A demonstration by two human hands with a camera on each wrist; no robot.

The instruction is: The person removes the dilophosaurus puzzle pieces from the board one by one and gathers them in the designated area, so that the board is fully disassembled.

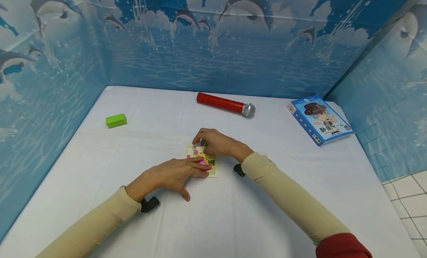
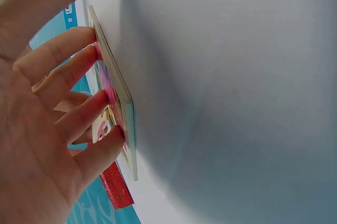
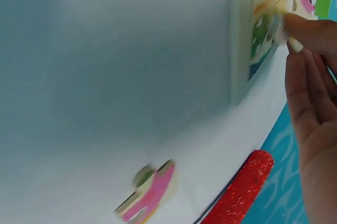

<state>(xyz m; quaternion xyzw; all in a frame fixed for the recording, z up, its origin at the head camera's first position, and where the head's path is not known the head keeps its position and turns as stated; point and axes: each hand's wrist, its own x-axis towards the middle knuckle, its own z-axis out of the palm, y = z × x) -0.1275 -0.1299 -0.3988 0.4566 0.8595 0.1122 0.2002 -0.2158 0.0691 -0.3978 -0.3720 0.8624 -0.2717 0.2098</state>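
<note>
A small, colourful jigsaw puzzle (image 1: 211, 162) in a pale, thin frame lies flat on the white table. My left hand (image 1: 176, 172) lies over its near-left part, the fingers extended and their tips touching the pieces, the thumb spread away. At the puzzle's far-right part, my right hand (image 1: 218, 142) pinches a small pale puzzle piece (image 3: 296, 44) between thumb and fingers; the piece is blurred and mostly covered. A loose pink-and-cream puzzle piece (image 3: 150, 197) shows on the cloth in the right wrist view, apart from the frame.
Beyond the hands lies a red glittery microphone (image 1: 221, 103) with a silver head. A green block (image 1: 116, 121) sits at the left, and a blue game box (image 1: 321, 119) at the far right. Curtains printed with dolphins (image 1: 200, 58) border the table's back and sides.
</note>
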